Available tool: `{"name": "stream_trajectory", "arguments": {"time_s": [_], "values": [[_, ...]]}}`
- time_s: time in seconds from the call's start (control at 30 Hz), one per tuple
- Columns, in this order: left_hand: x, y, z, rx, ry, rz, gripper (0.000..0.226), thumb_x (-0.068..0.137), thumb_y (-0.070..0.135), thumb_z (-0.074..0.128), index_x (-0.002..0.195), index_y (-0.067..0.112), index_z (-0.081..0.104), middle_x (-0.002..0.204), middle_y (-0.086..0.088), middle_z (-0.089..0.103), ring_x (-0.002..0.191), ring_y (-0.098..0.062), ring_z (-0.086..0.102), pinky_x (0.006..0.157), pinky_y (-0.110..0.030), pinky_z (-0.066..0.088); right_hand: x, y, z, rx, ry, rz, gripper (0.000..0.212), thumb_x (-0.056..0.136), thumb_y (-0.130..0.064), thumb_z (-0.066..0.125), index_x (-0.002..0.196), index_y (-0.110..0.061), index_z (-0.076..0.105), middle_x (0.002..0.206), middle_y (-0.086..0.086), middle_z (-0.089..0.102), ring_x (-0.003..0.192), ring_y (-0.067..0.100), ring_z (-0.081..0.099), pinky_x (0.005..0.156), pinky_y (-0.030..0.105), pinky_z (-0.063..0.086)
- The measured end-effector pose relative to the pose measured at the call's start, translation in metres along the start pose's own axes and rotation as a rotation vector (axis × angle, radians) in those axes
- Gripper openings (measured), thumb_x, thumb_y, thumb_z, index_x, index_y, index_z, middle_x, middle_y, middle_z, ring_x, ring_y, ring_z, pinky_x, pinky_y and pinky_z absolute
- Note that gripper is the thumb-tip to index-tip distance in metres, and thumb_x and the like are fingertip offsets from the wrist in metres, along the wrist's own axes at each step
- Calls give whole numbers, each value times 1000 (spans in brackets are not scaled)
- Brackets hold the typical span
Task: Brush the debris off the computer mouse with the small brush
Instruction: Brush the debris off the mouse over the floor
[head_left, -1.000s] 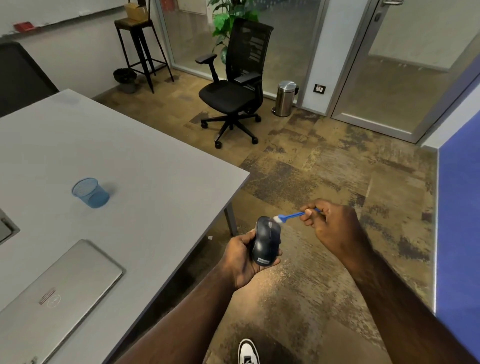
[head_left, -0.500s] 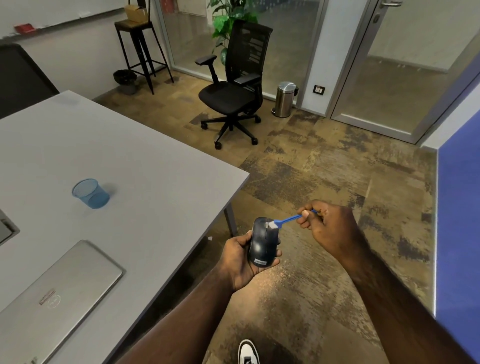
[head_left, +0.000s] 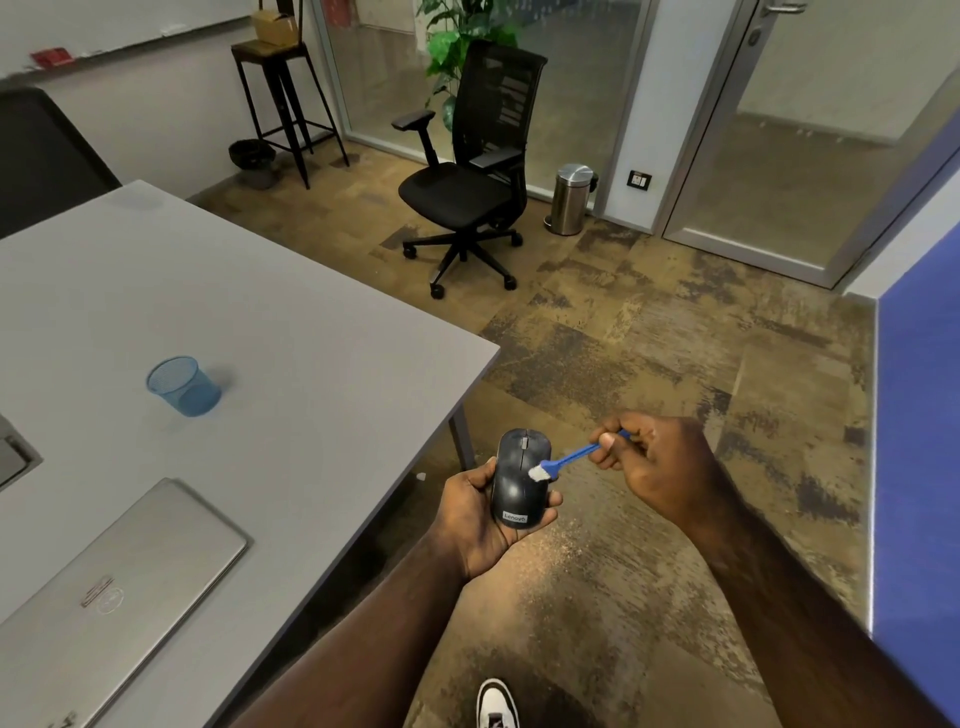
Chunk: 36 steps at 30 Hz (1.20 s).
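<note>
A dark computer mouse (head_left: 519, 478) rests upright in my left hand (head_left: 475, 514), held over the floor just past the table's corner. My right hand (head_left: 660, 467) pinches a small blue brush (head_left: 569, 460) by its handle. The brush's white bristles touch the mouse's right side near the middle. Fine pale dust lies on the carpet below the hands.
A grey table (head_left: 270, 332) at left carries a blue mesh cup (head_left: 183, 385) and a closed silver laptop (head_left: 104, 597). Beyond stand a black office chair (head_left: 470, 171), a steel bin (head_left: 570, 198), a tall stool (head_left: 283, 98) and glass doors. A blue panel (head_left: 919, 441) is at right.
The brush head has moved from the mouse's front end down to its right side near the middle. My right hand has shifted slightly lower. The mouse stays in my left hand.
</note>
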<state>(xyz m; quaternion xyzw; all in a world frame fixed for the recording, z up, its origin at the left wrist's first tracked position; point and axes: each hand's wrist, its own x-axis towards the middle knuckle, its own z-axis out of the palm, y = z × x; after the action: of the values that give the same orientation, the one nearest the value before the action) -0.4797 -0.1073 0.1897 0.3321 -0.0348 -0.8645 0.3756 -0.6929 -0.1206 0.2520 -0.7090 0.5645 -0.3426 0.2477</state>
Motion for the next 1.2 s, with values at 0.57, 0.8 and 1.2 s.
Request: {"name": "stream_trajectory", "arguments": {"time_s": [0.57, 0.8, 1.2], "values": [[0, 3, -1, -7, 40, 19, 56, 99, 36, 27, 127, -3, 57, 114, -26, 64, 91, -38, 64, 75, -44, 58, -10, 1, 4, 41, -3, -32, 19, 89, -7, 64, 91, -24, 73, 69, -15, 73, 67, -1, 72, 64, 33, 63], [4, 1, 0, 9, 75, 37, 52, 99, 35, 34, 132, -2, 50, 120, -27, 59, 98, -38, 61, 89, -49, 52, -16, -8, 14, -21, -38, -52, 16, 90, -12, 63, 93, -23, 74, 67, -17, 71, 69, -6, 70, 60, 24, 59], [9, 4, 3, 30, 94, 86, 45, 101, 32, 36, 134, 6, 50, 112, -23, 61, 92, -36, 62, 87, -50, 51, -15, -10, 19, -92, 98, -12, 18, 90, -11, 62, 98, -23, 74, 70, -19, 69, 69, -9, 69, 61, 19, 58]]}}
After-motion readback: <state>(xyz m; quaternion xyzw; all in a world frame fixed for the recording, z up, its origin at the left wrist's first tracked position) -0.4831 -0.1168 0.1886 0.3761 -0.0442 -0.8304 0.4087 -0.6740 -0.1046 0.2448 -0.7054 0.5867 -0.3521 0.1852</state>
